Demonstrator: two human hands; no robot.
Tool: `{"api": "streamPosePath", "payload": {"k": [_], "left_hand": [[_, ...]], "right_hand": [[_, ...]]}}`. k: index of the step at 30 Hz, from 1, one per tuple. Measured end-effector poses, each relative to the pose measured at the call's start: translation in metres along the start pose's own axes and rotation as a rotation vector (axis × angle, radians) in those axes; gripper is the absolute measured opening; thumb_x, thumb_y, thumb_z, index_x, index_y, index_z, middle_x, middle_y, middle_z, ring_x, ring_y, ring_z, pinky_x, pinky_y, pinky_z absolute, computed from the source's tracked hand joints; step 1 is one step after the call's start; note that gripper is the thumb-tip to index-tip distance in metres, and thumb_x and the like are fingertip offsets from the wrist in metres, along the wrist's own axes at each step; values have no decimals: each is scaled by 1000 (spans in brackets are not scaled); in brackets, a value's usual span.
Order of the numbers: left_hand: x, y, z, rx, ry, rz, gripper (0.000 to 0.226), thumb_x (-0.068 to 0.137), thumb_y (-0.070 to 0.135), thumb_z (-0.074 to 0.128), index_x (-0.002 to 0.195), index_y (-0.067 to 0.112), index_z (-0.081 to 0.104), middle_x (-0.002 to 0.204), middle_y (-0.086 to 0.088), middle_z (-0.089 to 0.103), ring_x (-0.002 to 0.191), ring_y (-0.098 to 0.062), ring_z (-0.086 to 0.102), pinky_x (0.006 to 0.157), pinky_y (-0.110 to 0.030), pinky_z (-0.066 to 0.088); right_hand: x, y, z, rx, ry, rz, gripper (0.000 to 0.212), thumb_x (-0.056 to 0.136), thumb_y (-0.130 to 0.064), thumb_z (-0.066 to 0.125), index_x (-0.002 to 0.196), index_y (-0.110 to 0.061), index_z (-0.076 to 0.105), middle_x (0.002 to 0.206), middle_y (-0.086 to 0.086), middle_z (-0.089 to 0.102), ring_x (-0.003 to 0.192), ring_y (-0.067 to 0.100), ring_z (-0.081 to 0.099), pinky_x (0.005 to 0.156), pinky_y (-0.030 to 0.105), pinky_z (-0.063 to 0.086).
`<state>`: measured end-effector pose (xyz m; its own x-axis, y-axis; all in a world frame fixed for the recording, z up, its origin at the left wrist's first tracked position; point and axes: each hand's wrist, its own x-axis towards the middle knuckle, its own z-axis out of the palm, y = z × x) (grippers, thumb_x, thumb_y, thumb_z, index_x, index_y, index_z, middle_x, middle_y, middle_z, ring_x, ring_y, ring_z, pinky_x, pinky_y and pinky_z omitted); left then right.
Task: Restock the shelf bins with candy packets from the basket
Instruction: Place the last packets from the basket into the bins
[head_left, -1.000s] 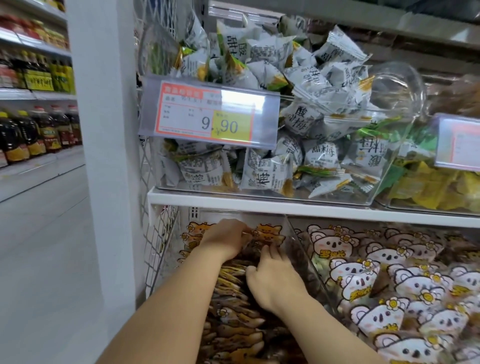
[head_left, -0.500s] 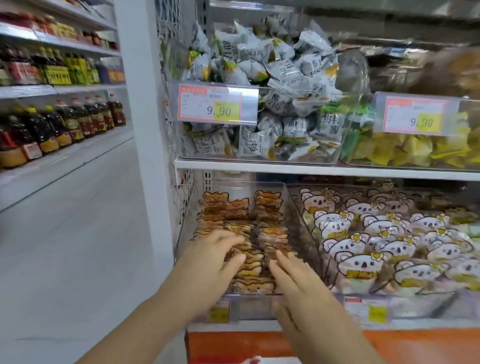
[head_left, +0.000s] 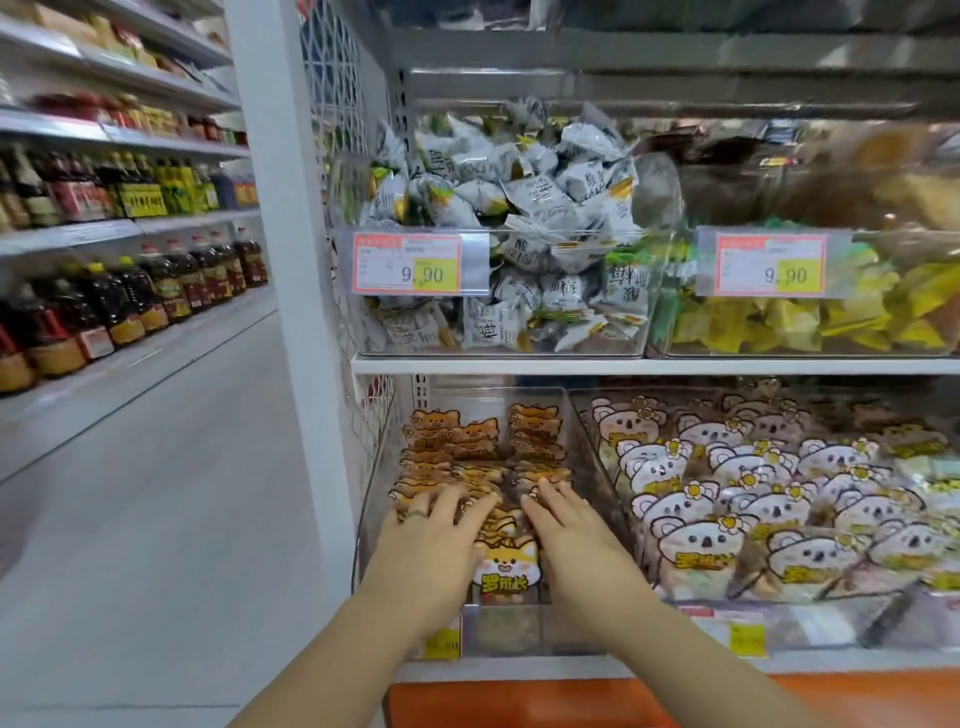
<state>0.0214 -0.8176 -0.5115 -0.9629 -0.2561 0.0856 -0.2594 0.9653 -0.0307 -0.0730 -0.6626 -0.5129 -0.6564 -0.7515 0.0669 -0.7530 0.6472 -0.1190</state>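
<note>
On the lower shelf, left hand (head_left: 434, 540) and right hand (head_left: 571, 530) rest flat, fingers extended, on fox-print candy packets (head_left: 506, 566) inside a clear bin (head_left: 576, 431).

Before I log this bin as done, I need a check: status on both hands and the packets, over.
Left hand open, flat on orange animal packets. Right hand open, flat on same rows. Packets filed in clear bin. Nothing blocking seen.

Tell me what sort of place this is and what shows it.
Most likely a supermarket aisle. Clear shelf bins hold loose wrapped candy packets, price tags reading 9.90 are clipped to the bin fronts, and rows of dark bottles stand on the opposite side.
</note>
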Motion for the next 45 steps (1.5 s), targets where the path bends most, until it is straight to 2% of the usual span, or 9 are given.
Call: {"api": "streamPosePath", "payload": {"k": [4, 9, 15, 18, 21, 26, 33, 40, 45], "left_hand": [[17, -1, 5, 8, 24, -48, 59, 106, 46, 36, 157, 42, 8, 165, -1, 7, 150, -27, 14, 117, -51, 22], [45, -13, 9, -53, -155, -61, 63, 105, 48, 26, 155, 47, -12, 165, 0, -25, 152, -28, -23, 118, -63, -13], [36, -13, 14, -66, -122, -41, 69, 101, 59, 23, 154, 45, -20, 161, -1, -34, 149, -28, -29, 118, -61, -15], [15, -12, 18, -91, -51, -56, 76, 99, 67, 22, 155, 39, -22, 158, -2, -37, 149, -29, -30, 118, -60, -17], [10, -14, 16, -80, -32, -73, 84, 98, 70, 24, 155, 31, -23, 160, -6, -34, 149, -29, -30, 119, -57, -16], [31, -21, 13, -57, -112, -90, 118, 81, 87, 37, 158, 17, -18, 165, -6, -23, 153, -25, -20, 120, -55, -18], [56, -28, 16, -63, -107, -145, 137, 67, 95, 43, 158, 12, -18, 167, -4, -19, 153, -22, -20, 121, -54, -15], [51, -30, 14, -10, -86, -143, 133, 70, 93, 43, 159, 12, -14, 168, -8, -12, 155, -23, -10, 123, -53, -7], [49, -27, 12, 49, -101, -159, 131, 72, 95, 37, 158, 11, -14, 167, -15, -13, 155, -30, -10, 123, -52, -7]], "right_hand": [[20, -1, 1, -22, -5, 68, 89, 90, 4, 52, 160, -17, 1, 166, 5, -13, 153, 24, -12, 125, 37, 0], [36, 3, 5, -108, -18, 91, 77, 100, -18, 39, 158, -12, -12, 165, 10, -17, 152, 28, -15, 125, 42, -1], [49, 7, 6, 5, -78, 120, 73, 102, -40, 29, 159, -13, -6, 166, 9, -15, 153, 26, -15, 124, 42, -5], [39, -10, 3, 78, 88, 75, 68, 101, -39, 32, 160, -14, 8, 167, 7, -4, 154, 24, -4, 125, 40, -5], [45, -33, 4, 122, 163, -57, 62, 103, -28, 36, 159, -12, 15, 167, 6, 4, 154, 21, 3, 125, 34, -4], [97, -35, 5, 42, -25, -88, 58, 103, -30, 30, 158, -13, 20, 166, 5, 18, 152, 21, 14, 125, 39, 8], [154, -25, 5, -91, -216, 25, 65, 102, -45, 13, 160, -15, 11, 168, 1, 2, 154, 16, -2, 122, 36, -3], [174, -10, 13, -175, -164, 34, 66, 101, -48, 11, 160, -17, 9, 168, -2, -2, 153, 15, -7, 124, 45, -3], [136, -20, 3, -78, 30, 19, 66, 100, -42, 29, 158, -13, 17, 167, 6, 10, 154, 18, 6, 125, 44, 3]]}}
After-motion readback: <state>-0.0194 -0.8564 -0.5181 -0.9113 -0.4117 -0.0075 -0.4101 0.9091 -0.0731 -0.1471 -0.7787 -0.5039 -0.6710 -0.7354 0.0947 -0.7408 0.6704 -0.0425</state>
